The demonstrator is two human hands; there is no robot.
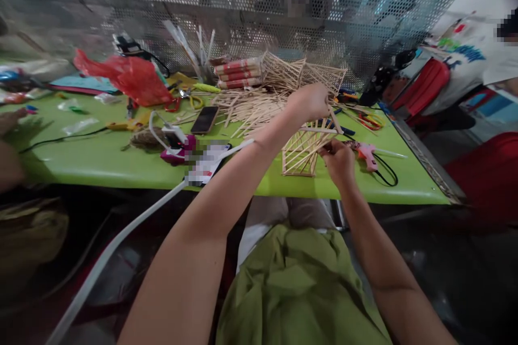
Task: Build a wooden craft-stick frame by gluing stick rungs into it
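A small lattice frame of thin wooden sticks (298,159) stands at the near part of the green table. My right hand (342,161) pinches its right side between thumb and fingers. My left hand (308,102) reaches across above the frame, its back to me and its fingers curled and mostly hidden. From under those fingers a wooden stick (335,119) slants down to the frame's upper right corner; whether it is joined there I cannot tell. Just right of my right hand lies a pink glue gun (367,156) with a black cord.
Loose sticks (254,110) and a larger stick structure (303,75) lie behind my hands. A phone (205,119), a magenta power adapter (178,148) with white cables, a red plastic bag (125,78) and a yellow glue gun (127,123) are leftward. Another person's hand (12,118) rests far left.
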